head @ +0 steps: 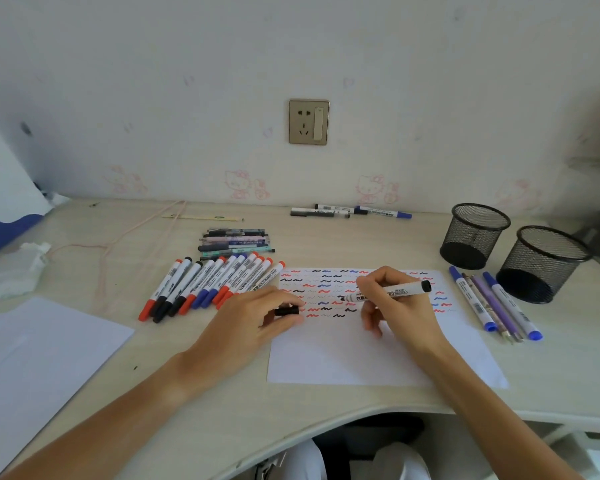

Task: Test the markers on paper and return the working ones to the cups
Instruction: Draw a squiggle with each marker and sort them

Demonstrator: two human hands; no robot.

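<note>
Right hand [397, 299]: fingers curled round a black whiteboard marker [388, 292], tip touching the scribbled paper [368, 344].
Left hand [257, 315]: fingers pinching the black cap [287, 311].
Mesh cups [475, 235]: far right on the bench [326, 237].

Both forearms [146, 389] are bare, no sleeves in view; white trousers [399, 462] (partly hidden) show below the desk edge.

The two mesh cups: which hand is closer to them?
Right. The right hand, holding a black marker, is just left of the mesh cups; the left hand is farther left, holding the cap.
</note>
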